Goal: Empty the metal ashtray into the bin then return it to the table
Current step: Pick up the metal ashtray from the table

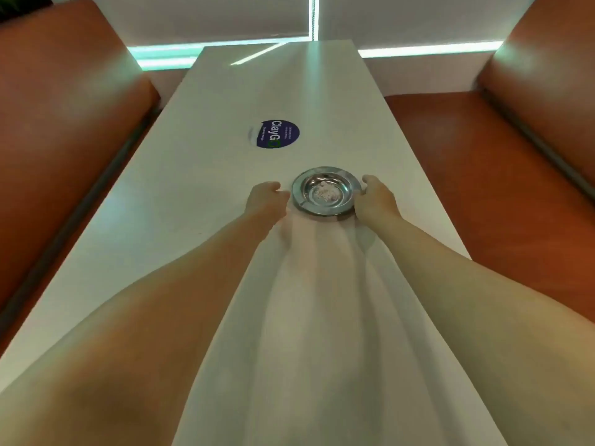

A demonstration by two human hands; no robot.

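Orange upholstered bench seats [64,130] line both long sides of the booth, one at 9 o'clock and one at 3 o'clock, with a pale wall and strips of bright light at 12 o'clock. Between the seats runs a long white table [193,220], glossy enough to mirror the light strips. A round blue sticker [275,134] with white lettering lies flat on the table at 12 o'clock from the hands, well apart from them.

The metal ashtray [326,191] stands upright on the table, just right of centre, between the two hands. Its bowl holds a small pale heap of ash or debris [326,194]; what it is exactly cannot be told.

The left hand [265,199] sits at 9 o'clock of the ashtray, fingers loosely curled, fingertips just beside the rim; contact cannot be confirmed, and it holds nothing. The right hand [375,197] sits at 3 o'clock, fingers partly curled around the rim and apparently touching it. A closed grasp is not evident; the ashtray rests on the table.

Task status, as a judgement: the work is at the pick-up step. The ashtray is not yet lifted and its contents are not yet emptied. No bin is in view. Remaining steps: lift level, carry to the bin, tip out, return to the table.
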